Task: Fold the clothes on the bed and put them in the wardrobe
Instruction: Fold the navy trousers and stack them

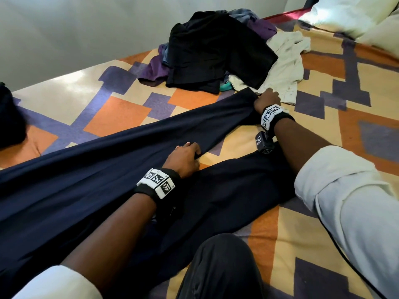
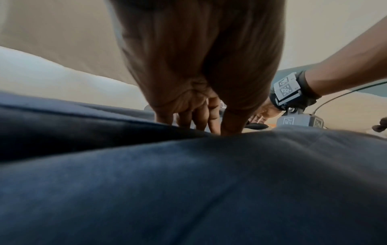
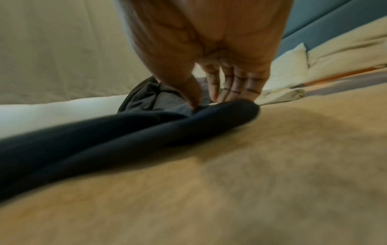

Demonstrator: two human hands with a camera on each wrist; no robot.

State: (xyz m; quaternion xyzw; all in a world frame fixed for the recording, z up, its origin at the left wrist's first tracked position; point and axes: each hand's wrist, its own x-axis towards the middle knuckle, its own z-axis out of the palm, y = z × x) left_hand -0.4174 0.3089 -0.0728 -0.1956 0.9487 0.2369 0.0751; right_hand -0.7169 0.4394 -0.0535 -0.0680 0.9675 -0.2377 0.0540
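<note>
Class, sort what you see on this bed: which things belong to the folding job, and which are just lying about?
Job:
- navy trousers, gripped by left hand and right hand
- unfolded clothes pile

Lying about:
- pillow
- patterned blanket

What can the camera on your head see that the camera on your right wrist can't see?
Only the head view shows the left hand gripping the navy trousers, the purple garment in the pile, and both sleeves. Only the right wrist view shows the right hand's palm side, with its fingers pinching the trouser leg's end. Both show the right hand, the trousers, the black garment, the cream shirt and the patterned blanket.
</note>
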